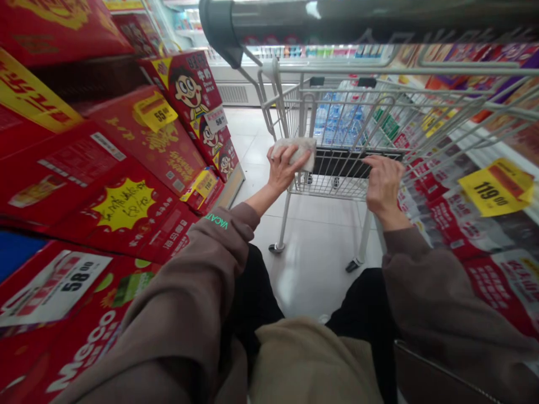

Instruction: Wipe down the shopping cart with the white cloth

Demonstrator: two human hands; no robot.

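A wire shopping cart (pixel 337 191) stands in front of me, its dark handle (pixel 379 25) crossing the top of the view. My left hand (pixel 283 168) grips a pale, crumpled cloth (pixel 301 152) against the left end of the cart's near side. At the right end, my right hand (pixel 384 182) has its fingers curled over the cart's edge, by a black panel (pixel 341 164). Clear plastic bottles with blue tints (pixel 339 118) sit inside the basket.
Stacked red cartons (pixel 138 207) with price tags line the left side. Shelves with red-wrapped bottle packs (pixel 475 241) and a yellow price tag (pixel 497 188) run along the right. Pale floor tiles (pixel 303 269) lie under the cart, whose caster wheels (pixel 277 247) are near my legs.
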